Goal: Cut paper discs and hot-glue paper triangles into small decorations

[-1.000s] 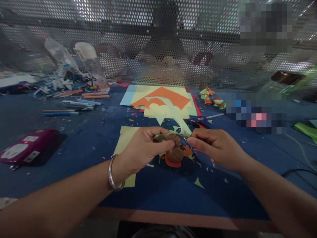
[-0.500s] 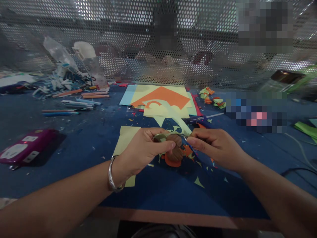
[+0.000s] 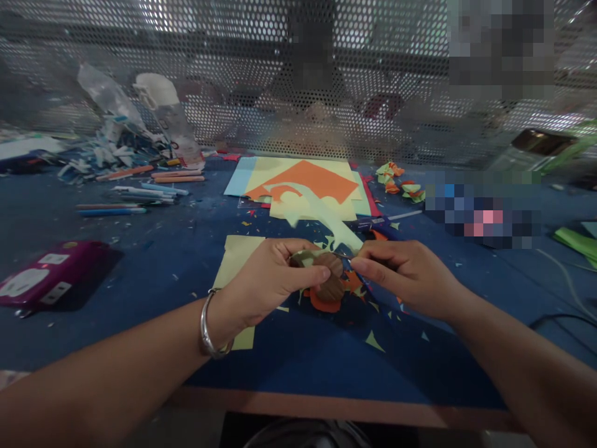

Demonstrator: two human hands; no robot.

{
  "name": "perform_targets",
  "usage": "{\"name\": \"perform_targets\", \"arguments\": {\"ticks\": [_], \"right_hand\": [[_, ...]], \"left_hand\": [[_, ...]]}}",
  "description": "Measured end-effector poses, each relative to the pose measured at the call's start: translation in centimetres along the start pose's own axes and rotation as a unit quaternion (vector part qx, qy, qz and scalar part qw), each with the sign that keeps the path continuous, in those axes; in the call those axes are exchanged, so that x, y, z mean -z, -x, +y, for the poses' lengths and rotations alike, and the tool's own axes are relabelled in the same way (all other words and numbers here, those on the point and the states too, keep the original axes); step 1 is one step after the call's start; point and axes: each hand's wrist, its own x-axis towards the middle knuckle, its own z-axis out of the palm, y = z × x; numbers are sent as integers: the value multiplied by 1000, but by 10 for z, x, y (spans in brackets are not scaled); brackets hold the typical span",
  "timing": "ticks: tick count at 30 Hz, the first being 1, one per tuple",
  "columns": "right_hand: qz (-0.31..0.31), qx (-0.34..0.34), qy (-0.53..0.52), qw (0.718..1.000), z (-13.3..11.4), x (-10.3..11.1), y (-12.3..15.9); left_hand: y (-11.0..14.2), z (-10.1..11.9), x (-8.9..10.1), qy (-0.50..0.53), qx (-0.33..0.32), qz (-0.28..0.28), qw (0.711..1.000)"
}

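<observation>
My left hand (image 3: pixel 275 274), a silver bracelet at its wrist, pinches a brown wood-like piece with two rounded lobes (image 3: pixel 330 289) against pale green paper (image 3: pixel 305 256). Its thumb lies across the brown piece. Close on the right, my right hand (image 3: pixel 392 264) is closed with thumb and forefinger around a thin metal blade (image 3: pixel 344 255); the rest of that tool is mostly hidden. From the paper's edge a curved pale green offcut (image 3: pixel 321 211) rises up and left. Orange paper (image 3: pixel 325 303) and small scraps (image 3: pixel 374 341) lie beneath the hands on the blue tabletop.
Stacked coloured sheets with an orange one on top (image 3: pixel 303 177) lie ahead. A yellow sheet (image 3: pixel 240 249) is partly under my left forearm. Left are a purple box (image 3: pixel 56 270), pens (image 3: pixel 144 194) and a bottle (image 3: pixel 168 118). Crumpled paper (image 3: pixel 396 180) and a cable (image 3: pixel 566 280) lie right.
The pale green offcut has shifted, its pointed lower piece swinging up and left. Both hands keep nearly the same place and grip.
</observation>
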Motion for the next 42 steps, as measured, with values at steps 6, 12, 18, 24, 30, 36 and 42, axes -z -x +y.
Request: {"name": "perform_targets", "arguments": {"ticks": [6, 12, 18, 24, 30, 36, 42], "right_hand": [[12, -7, 1, 1000, -1, 0, -1], [22, -4, -10, 1000, -3, -1, -2], [25, -9, -15, 1000, -1, -1, -1], [26, -15, -20, 999, 0, -1, -1], [26, -20, -28, 999, -1, -1, -2], [20, -12, -46, 999, 0, -2, -1], [21, -9, -41, 999, -2, -2, -1]], "left_hand": [[2, 3, -1, -14, 0, 34, 999], [0, 1, -2, 32, -9, 40, 999], [1, 2, -4, 56, -12, 8, 998], [1, 2, -6, 39, -15, 26, 999], [1, 0, -7, 37, -20, 37, 998], [1, -1, -9, 43, -33, 8, 999], [1, -1, -9, 28, -29, 10, 999]]}}
